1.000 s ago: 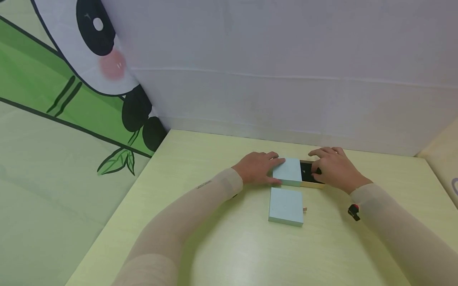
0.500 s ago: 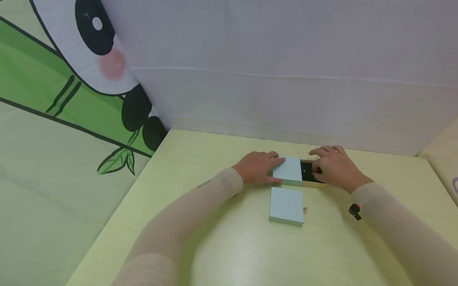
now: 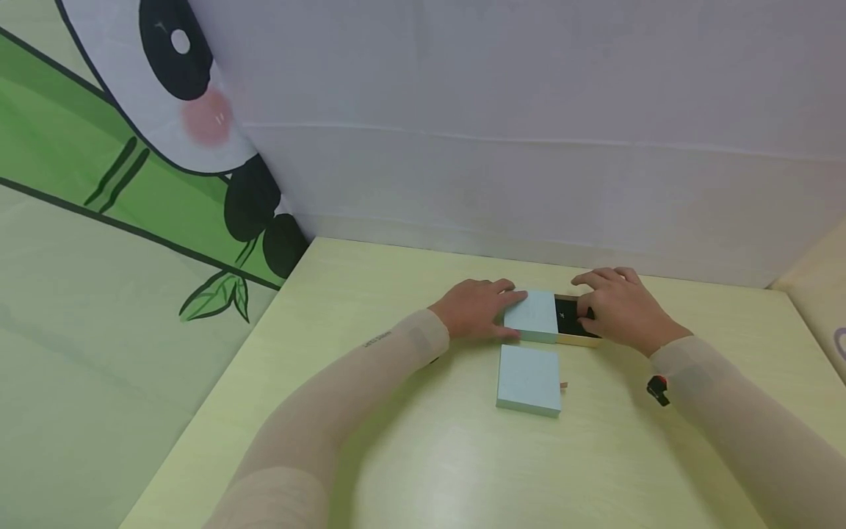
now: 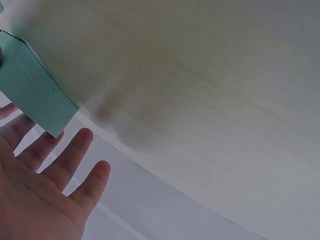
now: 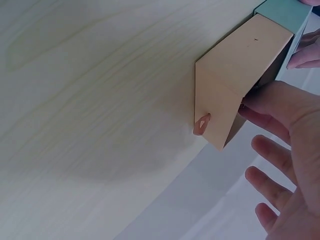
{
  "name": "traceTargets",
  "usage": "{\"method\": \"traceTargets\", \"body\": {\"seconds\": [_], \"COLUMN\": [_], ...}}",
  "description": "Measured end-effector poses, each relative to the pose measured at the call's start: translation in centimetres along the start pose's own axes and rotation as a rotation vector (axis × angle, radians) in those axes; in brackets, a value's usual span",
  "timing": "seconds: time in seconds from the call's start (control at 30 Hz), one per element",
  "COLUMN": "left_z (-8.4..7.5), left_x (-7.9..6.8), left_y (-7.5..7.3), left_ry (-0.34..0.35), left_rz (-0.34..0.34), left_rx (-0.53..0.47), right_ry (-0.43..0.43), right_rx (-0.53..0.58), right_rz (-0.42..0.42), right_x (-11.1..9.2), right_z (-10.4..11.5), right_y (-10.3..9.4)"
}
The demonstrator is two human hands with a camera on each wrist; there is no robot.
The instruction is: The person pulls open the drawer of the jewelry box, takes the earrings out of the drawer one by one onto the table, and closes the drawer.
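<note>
A light blue-green drawer box (image 3: 531,310) lies near the back of the table, its drawer pulled out to the right. My left hand (image 3: 472,308) holds the box's left end, thumb at the near side and forefinger over the top. In the left wrist view, the other fingers (image 4: 70,160) spread along its far side. The tan drawer (image 5: 245,45) has a black lining with a small white mark. My right hand (image 3: 617,312) reaches thumb and forefinger down into it, the remaining fingers raised outside. Those two fingertips are hidden by the drawer wall, and I cannot tell what they hold.
Closer to me lies a second, similar blue box (image 3: 529,380), closed, with a small tab (image 3: 564,386) at its right. The pale wooden table (image 3: 410,441) ends at a white cloth wall (image 3: 529,184). A brown ribbon loop (image 5: 201,125) sticks out of the drawer's front.
Almost nothing differs; both hands keep their places on the box and in the drawer, and the view has shifted very slightly.
</note>
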State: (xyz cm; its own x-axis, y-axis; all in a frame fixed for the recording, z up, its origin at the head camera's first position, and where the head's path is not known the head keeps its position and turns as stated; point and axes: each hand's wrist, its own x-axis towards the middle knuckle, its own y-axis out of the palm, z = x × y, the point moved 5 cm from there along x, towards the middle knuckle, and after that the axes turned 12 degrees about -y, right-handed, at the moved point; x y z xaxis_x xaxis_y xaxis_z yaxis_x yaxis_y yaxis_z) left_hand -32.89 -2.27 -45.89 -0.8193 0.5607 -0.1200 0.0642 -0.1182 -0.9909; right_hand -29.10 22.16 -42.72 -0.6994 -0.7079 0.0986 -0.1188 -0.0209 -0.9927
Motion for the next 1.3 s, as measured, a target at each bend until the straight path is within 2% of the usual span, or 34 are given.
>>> {"method": "traceTargets", "body": {"seconds": [0.93, 1.3], "left_z": [0.04, 0.1], "left_x": [0.7, 0.87], "left_y": [0.02, 0.23], "left_ry": [-0.012, -0.012], "left_rz": [0.007, 0.011], "left_rx": [0.002, -0.006], "right_ry": [-0.014, 0.012], "right_rx": [-0.015, 0.012], "right_rz": [-0.044, -0.024], "right_x": [0.16, -0.12], "right_z": [-0.65, -0.85], "right_y": [-0.37, -0.64]}}
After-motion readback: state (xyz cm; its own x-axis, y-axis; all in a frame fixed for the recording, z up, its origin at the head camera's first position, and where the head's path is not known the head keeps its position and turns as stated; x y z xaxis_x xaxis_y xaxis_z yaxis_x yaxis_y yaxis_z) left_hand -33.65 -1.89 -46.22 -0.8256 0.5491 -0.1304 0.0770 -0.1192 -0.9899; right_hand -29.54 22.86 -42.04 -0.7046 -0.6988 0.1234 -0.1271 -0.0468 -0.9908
